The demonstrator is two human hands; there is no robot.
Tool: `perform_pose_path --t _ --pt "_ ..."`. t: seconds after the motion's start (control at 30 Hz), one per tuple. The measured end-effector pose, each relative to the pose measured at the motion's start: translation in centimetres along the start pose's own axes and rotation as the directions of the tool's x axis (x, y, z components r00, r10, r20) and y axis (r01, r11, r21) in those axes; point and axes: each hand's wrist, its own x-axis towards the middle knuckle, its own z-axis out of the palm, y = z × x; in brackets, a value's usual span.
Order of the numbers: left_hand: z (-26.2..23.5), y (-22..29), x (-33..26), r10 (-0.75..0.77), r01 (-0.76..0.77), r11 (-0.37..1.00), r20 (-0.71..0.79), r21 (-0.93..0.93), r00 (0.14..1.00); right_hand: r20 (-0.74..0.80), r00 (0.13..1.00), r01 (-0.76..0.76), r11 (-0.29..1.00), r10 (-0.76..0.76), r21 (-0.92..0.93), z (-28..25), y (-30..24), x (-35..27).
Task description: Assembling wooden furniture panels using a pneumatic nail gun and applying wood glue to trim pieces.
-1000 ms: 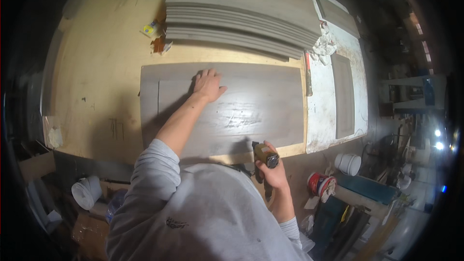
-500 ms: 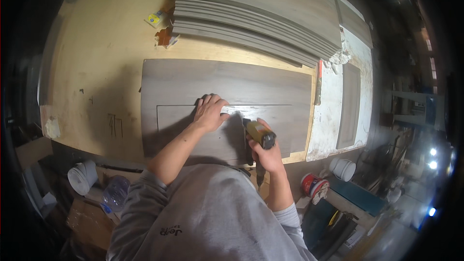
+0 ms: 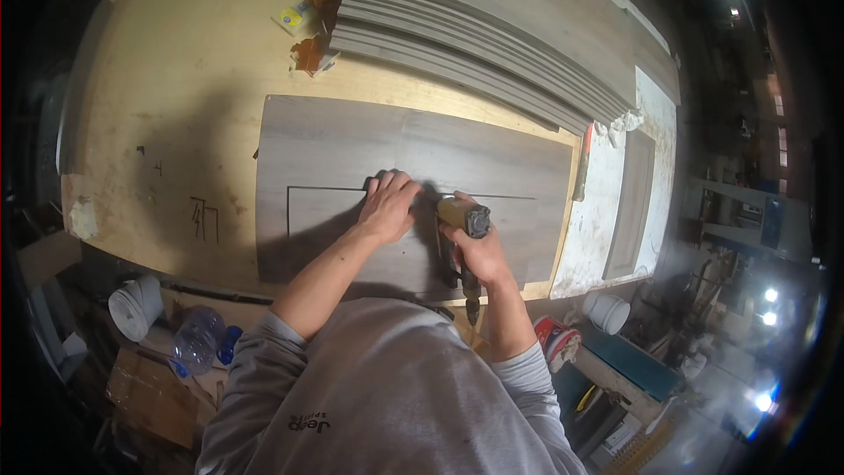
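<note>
Lying flat near the front edge of the pale plywood counter (image 3: 176, 105), a large grey wood-grain rectangular panel (image 3: 352, 136) carries a thin outlined rectangle across its lower half. Left hand (image 3: 387, 204) pressed palm-down on the panel at the top line of that outline, fingers (image 3: 397, 181) spread narrow and flat, holding nothing. Right hand (image 3: 475, 251) just beside it, fingers wrapped tight around a handheld power tool with yellow-and-black body (image 3: 464, 220), its nose set on the panel next to the left hand; a dark hose or cord drops from the tool's grip toward the counter edge. Behind the panel, a tall stack of long grey boards (image 3: 475, 44) runs slantwise across the counter. Scraps of yellow and orange tape (image 3: 303, 31) sit near the stack's left end. To the right, a white sheet (image 3: 607, 211) with a narrow grey strip (image 3: 635, 202) on it. Below the counter, left: a clear plastic bottle (image 3: 195, 339) and a white roll (image 3: 136, 306).
</note>
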Motion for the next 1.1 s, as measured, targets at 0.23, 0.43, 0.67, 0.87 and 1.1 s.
perform_pose_path --t 0.23,0.43,0.67,0.87,1.1 --pt "-0.1 0.2 0.3 -0.02 0.02 0.999 0.002 -0.03 1.0 -0.003 1.0 -0.019 1.0 0.019 -0.023 0.6 -0.8 -0.1" --pt "0.2 0.0 0.2 -0.017 0.016 1.0 -0.015 -0.014 1.0 -0.025 1.0 -0.018 0.999 0.017 -0.03 0.2 -0.2 0.0" --pt "0.0 0.1 0.1 -0.033 0.033 0.999 0.02 0.0 0.999 0.01 0.999 -0.033 0.999 0.033 -0.017 0.0 -0.6 -0.1" --pt "-0.3 0.5 0.5 -0.036 0.035 0.999 0.032 0.014 0.999 0.021 0.999 -0.027 1.0 0.027 0.015 -0.4 -0.6 -0.2" --pt "-0.1 0.5 0.6 -0.038 0.037 0.998 0.022 0.048 0.999 0.008 1.0 0.012 1.0 -0.011 -0.013 -0.6 -0.2 -0.5"
